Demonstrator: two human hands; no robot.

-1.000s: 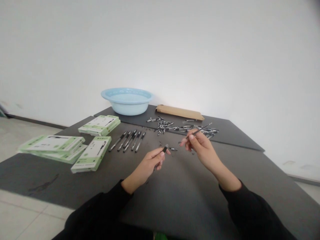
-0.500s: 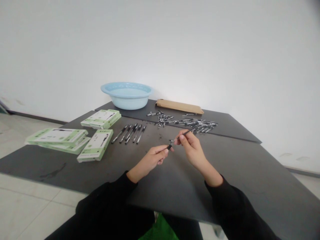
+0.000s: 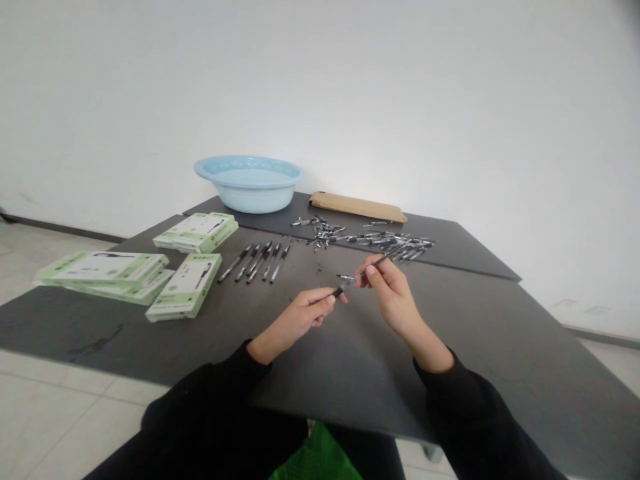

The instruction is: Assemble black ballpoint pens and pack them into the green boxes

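Holds a black pen piece (image 3: pixel 339 292) gripped in the curled left hand (image 3: pixel 306 311) and a thin dark rod (image 3: pixel 381 259) pinched in the right hand (image 3: pixel 389 288). Angles both toward each other above the worktop (image 3: pixel 345 367), short of scattered pen parts (image 3: pixel 413 249).

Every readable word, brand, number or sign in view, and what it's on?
None readable.
Front box: printed characters on its face and side, too blurred.
Left boxes: print beside a pen picture, too blurred.
Back boxes: print, too small and blurred.
Row of pens: no lettering can be made out.
Basin: rim pattern, no legible text.
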